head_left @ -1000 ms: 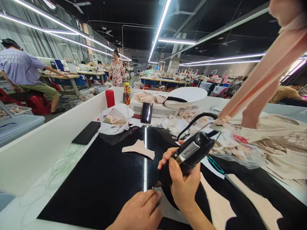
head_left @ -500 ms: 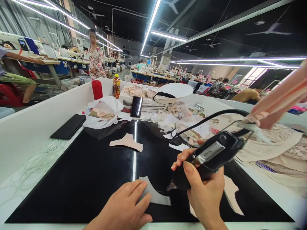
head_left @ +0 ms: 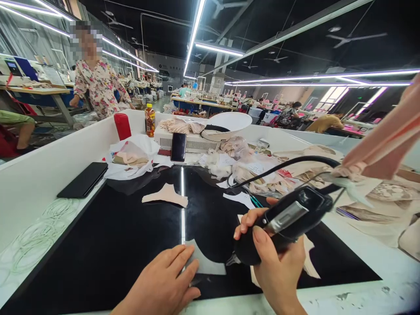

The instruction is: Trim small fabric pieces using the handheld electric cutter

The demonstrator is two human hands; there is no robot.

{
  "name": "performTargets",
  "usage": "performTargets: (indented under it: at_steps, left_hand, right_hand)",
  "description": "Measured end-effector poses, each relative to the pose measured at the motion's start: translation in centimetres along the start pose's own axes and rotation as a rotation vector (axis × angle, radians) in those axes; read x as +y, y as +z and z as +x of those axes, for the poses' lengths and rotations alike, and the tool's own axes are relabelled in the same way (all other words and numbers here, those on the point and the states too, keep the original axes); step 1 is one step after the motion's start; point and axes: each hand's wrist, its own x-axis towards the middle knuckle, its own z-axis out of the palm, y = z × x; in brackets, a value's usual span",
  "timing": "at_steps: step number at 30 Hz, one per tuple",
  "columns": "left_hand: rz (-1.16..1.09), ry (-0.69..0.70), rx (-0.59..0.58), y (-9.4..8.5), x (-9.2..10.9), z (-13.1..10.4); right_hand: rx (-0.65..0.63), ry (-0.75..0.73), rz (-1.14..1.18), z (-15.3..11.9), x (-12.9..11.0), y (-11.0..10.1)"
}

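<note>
My left hand [head_left: 167,275] lies flat, pressing a small grey curved piece [head_left: 208,261] onto the black mat [head_left: 108,245]; its fingers are stretched out, covering the piece's left part. In my right hand [head_left: 278,267] is a black corded power hand tool [head_left: 282,221], fingers wrapped round its body. The metal tip [head_left: 232,260] points down left, close to the right end of the grey piece; I cannot tell if they touch. A beige fabric piece [head_left: 166,195] lies farther back on the mat. Another beige piece [head_left: 310,258] is partly hidden behind my right hand.
A black cable [head_left: 278,168] arches back from the tool, near a hanging pink cloth strip [head_left: 380,140]. Bagged fabric pieces [head_left: 259,170], a phone [head_left: 178,147] and a bottle [head_left: 150,120] stand or lie behind. White cord [head_left: 36,240] coils at left. A person [head_left: 98,83] is beyond the wall.
The view has shifted slightly. The tool's tip now appears nearer the grey piece's right end. My left hand stays on the piece. The person in the flowered top has come closer.
</note>
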Motion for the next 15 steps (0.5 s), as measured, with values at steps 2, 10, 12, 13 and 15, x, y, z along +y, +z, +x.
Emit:
performTargets:
  at_steps: [2,10,12,13,15]
  left_hand:
    - [0.009,0.006,0.008,-0.2,-0.1,0.2]
    - [0.009,0.034,0.105,-0.6,0.6,1.5]
    - [-0.031,0.048,0.123,-0.3,1.1,2.0]
    - [-0.049,0.063,0.125,-0.1,1.3,2.2]
    - [-0.076,0.086,0.124,0.4,1.7,2.7]
  right_hand:
    - [0.0,-0.009,0.002,0.0,0.1,0.1]
    - [0.018,0.006,0.012,0.0,-0.1,0.5]
    - [0.027,0.016,0.022,0.0,-0.1,0.7]
    - [0.028,0.018,0.027,0.0,-0.2,0.7]
    - [0.026,0.019,0.035,0.0,-0.1,0.7]
